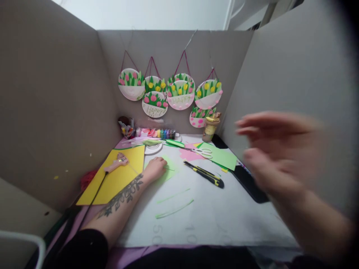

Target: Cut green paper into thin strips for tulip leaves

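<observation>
My left hand point(156, 168) lies on a piece of light green paper point(169, 172), with its fingers resting on the sheet. Raised at the right and blurred by motion, my right hand point(276, 149) holds nothing that I can see; its thumb is apart from its fingers. A black and yellow utility knife point(204, 174) lies on the table between my hands. Thin light green paper strips point(174, 209) lie nearer to me. White-handled scissors point(200, 151) rest on pink and green paper farther back.
To the left, a pink glue gun point(119, 163) with a black cord lies on yellow paper point(112, 186). A black phone point(248, 185) lies below my right hand. Paint bottles point(159, 133) line the back. Several flower-decorated paper plates point(181, 97) hang on the grey partition point(174, 48).
</observation>
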Tool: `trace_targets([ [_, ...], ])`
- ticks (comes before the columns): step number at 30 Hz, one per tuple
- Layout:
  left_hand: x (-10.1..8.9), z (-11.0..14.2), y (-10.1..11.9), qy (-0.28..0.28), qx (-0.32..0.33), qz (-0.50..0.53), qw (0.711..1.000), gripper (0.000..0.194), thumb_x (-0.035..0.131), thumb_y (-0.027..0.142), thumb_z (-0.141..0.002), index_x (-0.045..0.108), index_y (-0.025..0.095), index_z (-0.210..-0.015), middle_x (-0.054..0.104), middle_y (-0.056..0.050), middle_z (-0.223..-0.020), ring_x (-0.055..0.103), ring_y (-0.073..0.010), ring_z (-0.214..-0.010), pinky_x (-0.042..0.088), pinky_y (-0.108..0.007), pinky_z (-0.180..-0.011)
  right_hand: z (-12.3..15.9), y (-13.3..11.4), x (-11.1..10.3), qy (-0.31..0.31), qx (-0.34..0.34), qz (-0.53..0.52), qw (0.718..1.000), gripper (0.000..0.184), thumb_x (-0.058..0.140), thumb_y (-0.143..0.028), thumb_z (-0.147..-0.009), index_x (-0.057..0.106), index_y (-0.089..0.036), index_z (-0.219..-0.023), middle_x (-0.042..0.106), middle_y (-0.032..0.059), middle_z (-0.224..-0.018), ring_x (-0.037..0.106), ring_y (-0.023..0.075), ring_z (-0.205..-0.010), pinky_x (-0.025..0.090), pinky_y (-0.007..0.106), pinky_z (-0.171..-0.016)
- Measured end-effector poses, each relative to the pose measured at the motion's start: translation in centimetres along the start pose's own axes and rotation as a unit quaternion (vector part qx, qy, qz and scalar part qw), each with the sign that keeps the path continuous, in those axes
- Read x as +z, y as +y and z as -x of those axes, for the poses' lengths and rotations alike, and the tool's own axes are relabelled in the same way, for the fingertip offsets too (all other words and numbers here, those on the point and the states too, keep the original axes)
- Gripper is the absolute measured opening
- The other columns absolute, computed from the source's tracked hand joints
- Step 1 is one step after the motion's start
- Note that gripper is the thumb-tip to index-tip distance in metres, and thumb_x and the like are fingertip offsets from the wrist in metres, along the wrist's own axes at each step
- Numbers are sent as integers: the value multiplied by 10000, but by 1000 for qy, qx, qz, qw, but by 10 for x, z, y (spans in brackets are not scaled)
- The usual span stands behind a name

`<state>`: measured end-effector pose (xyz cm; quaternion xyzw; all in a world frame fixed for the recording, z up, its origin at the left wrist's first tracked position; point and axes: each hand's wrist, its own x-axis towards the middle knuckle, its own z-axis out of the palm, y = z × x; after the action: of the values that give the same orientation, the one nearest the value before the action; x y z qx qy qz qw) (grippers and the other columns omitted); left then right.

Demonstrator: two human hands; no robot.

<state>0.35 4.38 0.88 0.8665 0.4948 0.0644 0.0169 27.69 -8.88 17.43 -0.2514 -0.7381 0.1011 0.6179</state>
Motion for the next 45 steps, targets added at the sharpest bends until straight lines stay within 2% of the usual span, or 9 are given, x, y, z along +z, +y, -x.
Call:
trace_targets([
  [9, 6, -12, 5, 41, 11, -9, 999, 228, 391, 190, -882, 608, 160, -820, 631, -115, -876, 570, -242, -893, 395, -352, -784, 73, 88, 59, -99, 242, -26, 965, 256, 550, -262, -827, 534, -237, -1081, 570, 71, -1138, 535, 209, -1084, 447, 383, -902],
  [12, -10, -9, 20, 117, -38, 107, 987, 233, 376, 203, -881, 582, 169, -776, 640, -85, -801, 588, -212, -807, 401, -317, -731, 84, 106, 74, -81, 320, -57, 942, 284, 588, -278, -771, 536, -211, -1041, 587, 65, -1053, 558, 199, -1004, 455, 353, -843],
  [14, -20, -4, 37, 158, -56, 262, 950, 199, 394, 257, -878, 561, 182, -799, 645, -49, -778, 593, -180, -746, 412, -279, -681, 87, 115, 84, -43, 375, -100, 921, 359, 630, -313, -727, 519, -199, -1049, 588, 34, -906, 578, 173, -844, 465, 311, -729],
  [17, -25, 7, 64, 128, -42, 415, 900, 202, 408, 309, -867, 526, 191, -753, 628, -13, -687, 579, -154, -652, 412, -252, -624, 91, 120, 97, -30, 410, -163, 897, 336, 645, -382, -720, 539, -187, -972, 518, -40, -666, 492, 117, -578, 397, 250, -549],
  [21, -8, 16, 81, 110, -25, 422, 900, 233, 398, 343, -870, 524, 191, -747, 602, -3, -689, 544, -146, -644, 384, -248, -617, 100, 120, 109, -18, 412, -163, 896, 260, 630, -408, -745, 531, -180, -668, 462, -57, -513, 410, 94, -481, 324, 236, -497],
  [28, 2, 18, 64, 88, -46, 405, 909, 218, 445, 342, -811, 549, 185, -703, 579, 1, -671, 525, -159, -667, 369, -261, -634, 103, 144, 96, 144, 419, -212, 871, 274, 693, -391, -697, 517, -187, -646, 479, -67, -497, 404, 78, -457, 319, 209, -463],
  [34, -4, 14, 46, 113, -156, 492, 849, 255, 520, 402, -743, 604, 162, -722, 615, -23, -664, 549, -165, -631, 403, -269, -617, 88, 154, 69, 291, 465, -293, 783, 373, 793, -355, -564, 463, -202, -649, 542, -62, -526, 478, 72, -463, 372, 175, -431],
  [40, 4, 14, 73, 59, -120, 594, 793, 417, 623, 462, -686, 663, 121, -923, 677, -60, -773, 564, -155, -647, 392, -241, -563, 102, 134, 100, 142, 511, -367, 764, 375, 813, -338, -548, 508, -194, -713, 659, 3, -652, 606, 123, -537, 440, 198, -459],
  [45, 4, 15, 74, 91, -148, 569, 804, 397, 587, 509, -706, 648, 118, -712, 634, -49, -655, 525, -148, -582, 370, -248, -540, 109, 124, 116, 73, 523, -331, 782, 320, 770, -344, -595, 523, -173, -707, 666, 17, -639, 589, 103, -525, 413, 179, -469],
])
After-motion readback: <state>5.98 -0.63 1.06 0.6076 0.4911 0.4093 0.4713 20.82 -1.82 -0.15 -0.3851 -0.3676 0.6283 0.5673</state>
